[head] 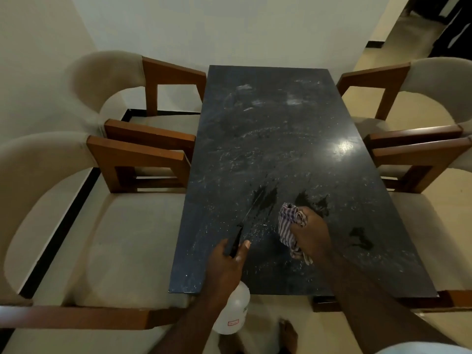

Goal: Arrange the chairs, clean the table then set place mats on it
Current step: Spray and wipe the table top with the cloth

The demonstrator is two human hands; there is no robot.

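A dark stone table (281,139) stretches away from me, smeared and dotted with wet patches near its front. My left hand (226,267) grips a clear spray bottle (233,315) by its black head, with the nozzle pointing over the table. My right hand (310,232) holds a striped cloth (290,226) pressed on the table surface beside the wet patches. Two beige chairs with wooden arms stand on the left (122,226) (122,80), and two on the right (421,88) (434,175). No place mats are in view.
A white wall runs behind the table and along the left. To the right, tiled floor (383,60) leads toward a dark doorway. My bare foot (287,335) shows on the floor below the table's front edge.
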